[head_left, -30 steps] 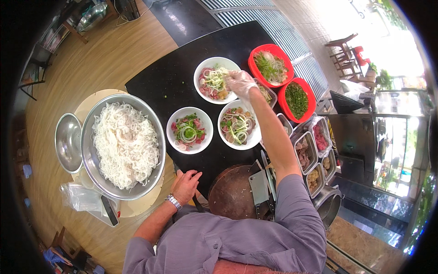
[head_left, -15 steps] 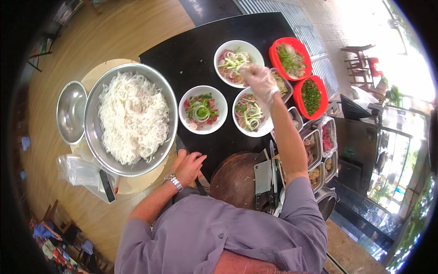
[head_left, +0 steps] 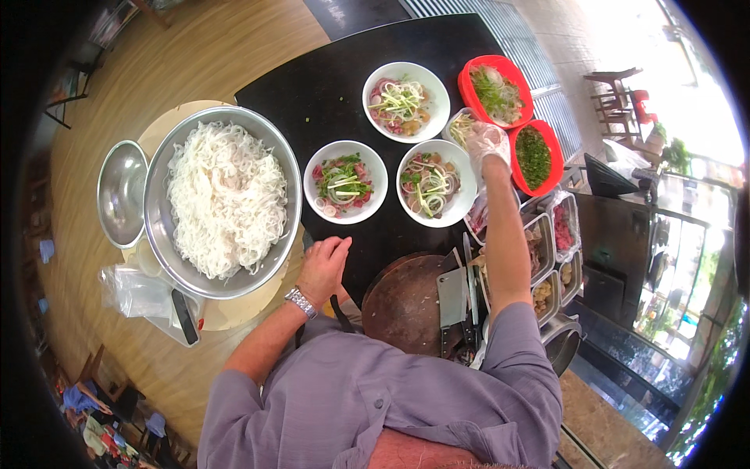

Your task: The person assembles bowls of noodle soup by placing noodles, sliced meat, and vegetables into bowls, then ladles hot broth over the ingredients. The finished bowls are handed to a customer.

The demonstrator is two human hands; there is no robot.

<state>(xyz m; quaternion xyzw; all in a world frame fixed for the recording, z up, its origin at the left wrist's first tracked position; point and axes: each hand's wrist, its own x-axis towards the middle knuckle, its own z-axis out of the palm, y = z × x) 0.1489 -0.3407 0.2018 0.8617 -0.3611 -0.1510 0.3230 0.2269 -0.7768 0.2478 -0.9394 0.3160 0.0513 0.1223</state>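
Observation:
My right hand [head_left: 490, 143], in a clear plastic glove, is at a small clear container [head_left: 448, 131] of pale green vegetable strips [head_left: 462, 127]. Its fingers are largely hidden. Bare and wearing a metal watch, my left hand [head_left: 322, 270] rests at the near edge of the black table with its fingers loosely extended, holding nothing. Three white bowls stand together: a far bowl [head_left: 439, 87], a left bowl [head_left: 379, 162] and a right bowl [head_left: 469, 181]. Each contains reddish meat, onion rings and pale green strips.
Left stands a large metal basin [head_left: 158, 227] of white noodles [head_left: 226, 199]. Two red baskets, of onion and herbs [head_left: 522, 70] and chopped greens [head_left: 556, 160], sit beyond my right hand. A cleaver [head_left: 451, 297] and knives lie by a round chopping board [head_left: 402, 313]. Food tubs [head_left: 545, 293] line the right.
My right hand has moved right, from between the bowls to the container. Pale green strips now lie on the left bowl's food. My left hand has shifted slightly forward.

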